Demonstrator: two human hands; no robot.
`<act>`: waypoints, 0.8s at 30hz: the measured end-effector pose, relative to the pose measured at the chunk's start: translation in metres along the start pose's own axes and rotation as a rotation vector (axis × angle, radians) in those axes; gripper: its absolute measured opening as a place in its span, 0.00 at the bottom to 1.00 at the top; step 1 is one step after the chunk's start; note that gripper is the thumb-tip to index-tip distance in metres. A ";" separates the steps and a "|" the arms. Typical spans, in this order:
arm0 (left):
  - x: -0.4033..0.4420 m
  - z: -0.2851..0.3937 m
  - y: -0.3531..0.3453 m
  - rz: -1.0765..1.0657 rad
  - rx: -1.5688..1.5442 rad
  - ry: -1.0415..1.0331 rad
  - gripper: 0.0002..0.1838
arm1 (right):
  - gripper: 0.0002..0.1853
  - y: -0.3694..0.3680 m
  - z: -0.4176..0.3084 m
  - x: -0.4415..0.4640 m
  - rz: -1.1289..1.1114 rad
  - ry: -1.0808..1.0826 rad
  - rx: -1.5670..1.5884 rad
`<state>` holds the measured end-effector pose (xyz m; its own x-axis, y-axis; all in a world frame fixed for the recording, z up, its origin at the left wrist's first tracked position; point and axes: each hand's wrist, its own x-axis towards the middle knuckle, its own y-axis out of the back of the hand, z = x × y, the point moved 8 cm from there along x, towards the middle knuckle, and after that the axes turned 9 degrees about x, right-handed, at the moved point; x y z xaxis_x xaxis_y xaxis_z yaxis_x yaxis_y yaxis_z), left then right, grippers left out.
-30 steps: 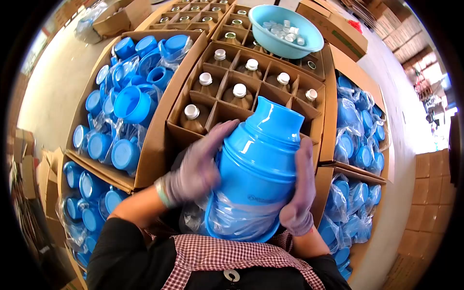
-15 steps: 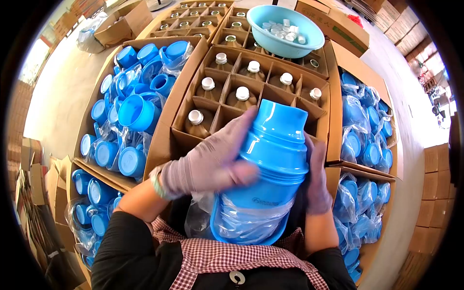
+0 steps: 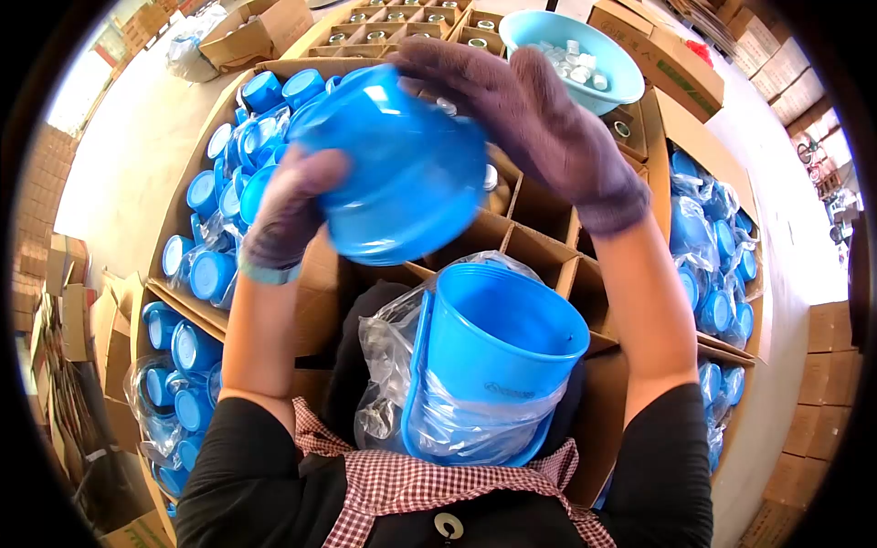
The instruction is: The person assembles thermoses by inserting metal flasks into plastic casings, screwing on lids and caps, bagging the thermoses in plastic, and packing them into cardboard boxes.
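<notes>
My left hand (image 3: pixel 290 205), in a grey glove, grips the lower left side of a blue plastic thermos casing top (image 3: pixel 402 173), which is tilted, raised and blurred by motion. My gloved right hand (image 3: pixel 548 137) is at its upper right, fingers stretched out and at least near its rim; whether they touch cannot be told. Below, the blue casing body (image 3: pixel 493 374) with a side handle stands at my lap, its wide mouth uncovered. Clear plastic film (image 3: pixel 379 393) wraps its lower part and lies crumpled to its left.
A divided carton (image 3: pixel 539 260) lies ahead, one white-capped bottle-like flask partly showing. A light blue basin (image 3: pixel 621 87) of small translucent caps rests at the back. Cartons of blue casing parts stand at left (image 3: pixel 215 269) and right (image 3: pixel 717 247). Another divided carton (image 3: pixel 365 46) stands behind.
The casing top has come off the body and moved up and left in my left hand. My right hand has risen away from the body's side. The body stays at my lap.
</notes>
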<state>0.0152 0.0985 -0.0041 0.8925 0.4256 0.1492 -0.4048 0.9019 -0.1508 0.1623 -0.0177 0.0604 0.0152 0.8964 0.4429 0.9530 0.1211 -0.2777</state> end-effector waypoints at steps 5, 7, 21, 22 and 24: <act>-0.107 -0.028 0.095 0.271 0.356 -0.353 0.52 | 0.29 0.080 0.193 0.009 -0.177 -0.282 -0.532; -0.144 -0.044 0.123 0.388 0.428 -0.379 0.57 | 0.35 0.060 0.287 -0.011 -0.370 -0.145 -0.858; -0.088 -0.010 0.091 0.085 -0.457 -0.090 0.59 | 0.39 0.041 0.023 0.024 0.073 0.130 -1.097; -0.073 -0.003 0.082 0.042 -0.427 -0.125 0.59 | 0.41 0.045 -0.011 0.032 0.120 0.074 -1.133; -0.043 0.010 0.069 -0.031 -0.370 -0.182 0.59 | 0.36 0.039 -0.092 0.049 0.161 0.357 -1.319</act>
<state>-0.0529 0.1433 -0.0107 0.8400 0.4350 0.3244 -0.2503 0.8410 -0.4797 0.2277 -0.0082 0.1503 0.0367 0.6805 0.7319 0.5091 -0.6429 0.5722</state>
